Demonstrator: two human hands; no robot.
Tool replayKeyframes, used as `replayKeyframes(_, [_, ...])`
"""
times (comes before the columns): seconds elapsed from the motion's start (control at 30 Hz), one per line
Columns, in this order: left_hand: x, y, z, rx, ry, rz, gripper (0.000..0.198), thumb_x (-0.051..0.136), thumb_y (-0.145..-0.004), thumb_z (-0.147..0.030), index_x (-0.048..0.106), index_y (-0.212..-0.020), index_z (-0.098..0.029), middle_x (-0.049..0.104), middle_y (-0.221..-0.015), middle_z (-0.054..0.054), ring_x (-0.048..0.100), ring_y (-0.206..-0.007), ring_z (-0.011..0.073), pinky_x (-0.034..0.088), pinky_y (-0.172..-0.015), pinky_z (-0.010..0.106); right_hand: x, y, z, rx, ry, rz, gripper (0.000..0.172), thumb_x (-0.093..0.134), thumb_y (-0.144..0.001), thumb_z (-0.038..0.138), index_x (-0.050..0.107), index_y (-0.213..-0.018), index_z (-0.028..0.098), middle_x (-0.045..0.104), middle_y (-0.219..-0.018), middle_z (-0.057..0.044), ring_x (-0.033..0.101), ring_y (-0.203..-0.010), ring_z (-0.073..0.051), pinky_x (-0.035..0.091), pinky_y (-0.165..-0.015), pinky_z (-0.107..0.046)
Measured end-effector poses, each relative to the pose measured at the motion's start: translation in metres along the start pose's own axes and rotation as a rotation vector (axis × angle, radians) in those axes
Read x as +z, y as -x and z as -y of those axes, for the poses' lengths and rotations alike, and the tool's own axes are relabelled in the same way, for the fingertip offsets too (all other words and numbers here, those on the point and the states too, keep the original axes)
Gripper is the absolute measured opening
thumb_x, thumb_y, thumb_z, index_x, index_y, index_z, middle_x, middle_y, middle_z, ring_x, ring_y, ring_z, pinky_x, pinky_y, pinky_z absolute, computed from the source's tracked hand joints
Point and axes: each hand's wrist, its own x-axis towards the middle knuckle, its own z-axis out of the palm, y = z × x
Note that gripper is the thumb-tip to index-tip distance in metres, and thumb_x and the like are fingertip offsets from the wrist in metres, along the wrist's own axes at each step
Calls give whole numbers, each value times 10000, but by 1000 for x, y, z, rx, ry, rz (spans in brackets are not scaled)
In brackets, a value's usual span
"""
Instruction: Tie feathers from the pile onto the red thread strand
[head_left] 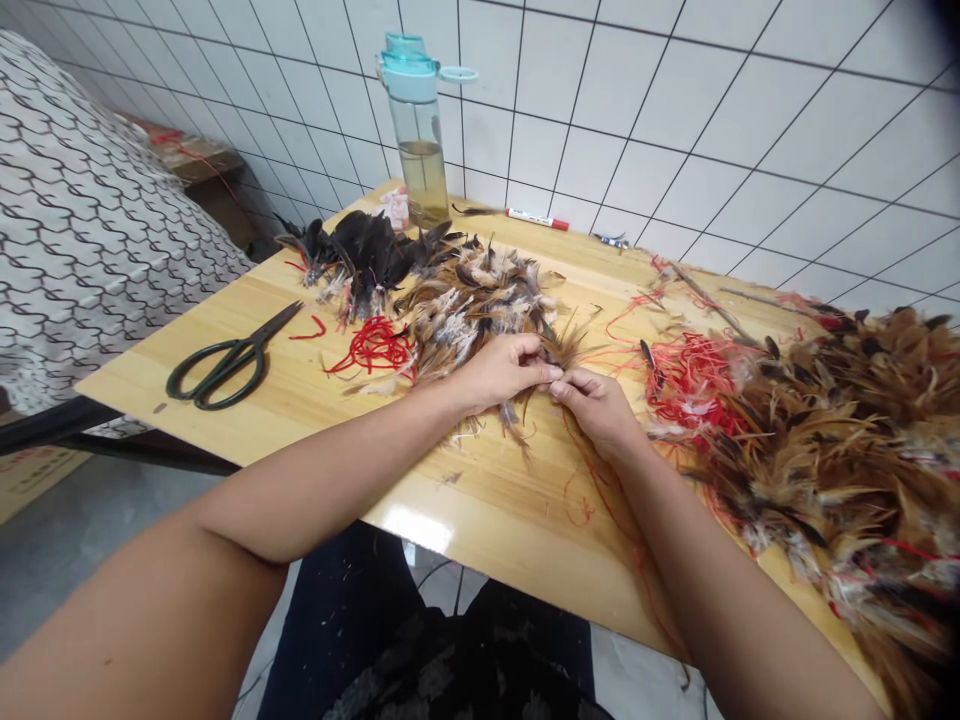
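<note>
Both my hands meet over the middle of the wooden table, fingertips touching. My left hand [504,374] is closed in a pinch on a small bunch of brown feathers [566,347], whose tips fan out behind the fingers. My right hand [598,408] is pinched at the base of that bunch; a thin red thread [600,482] trails from below it toward the table's front edge. The fingertips hide where thread and quills meet. Close beyond my left hand lies a pile of brown and white feathers [465,305].
Black feathers [367,245], red string [373,346] and scissors [232,360] lie left. A water bottle [420,140] and red-capped marker [536,219] are at the back. Rightward are tangled red thread [694,380] and a large brown feather heap [840,430]. Patterned cloth [97,220] is far left.
</note>
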Motion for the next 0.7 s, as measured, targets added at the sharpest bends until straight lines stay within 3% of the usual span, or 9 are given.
replayKeyframes(0.1, [-2, -1, -4, 81, -92, 28, 169, 642, -750, -294, 586, -737, -136, 608, -688, 0, 542, -645, 109, 416, -614, 237, 0, -1, 0, -31, 15, -23, 283, 619, -744, 461, 599, -656, 193, 602, -667, -9, 530, -685, -152, 439, -692, -296])
replayKeyframes(0.3, [-22, 2, -14, 402, -700, -135, 83, 551, -812, -158, 628, -784, -147, 606, -811, 28, 544, -788, 138, 421, -755, 269, -5, 1, 5, 47, -60, -84, 287, 577, -776, 469, 542, -675, 203, 428, -571, 37, 369, -534, -108, 327, -533, -252])
replayKeyframes(0.5, [-26, 11, -19, 302, -1089, 30, 129, 560, -843, -252, 621, -772, -162, 588, -814, 46, 543, -827, 185, 421, -754, 299, -8, 0, 5, 122, -133, -131, 281, 592, -756, 471, 557, -728, 193, 396, -573, 49, 304, -497, -93, 238, -482, -244])
replayKeyframes(0.7, [-24, 18, -27, 129, -1218, 133, 85, 620, -796, -259, 627, -806, -175, 601, -891, 60, 559, -872, 204, 424, -747, 300, -6, 1, 4, 102, -59, -190, 267, 572, -781, 457, 571, -723, 196, 407, -559, 43, 329, -506, -107, 266, -497, -247])
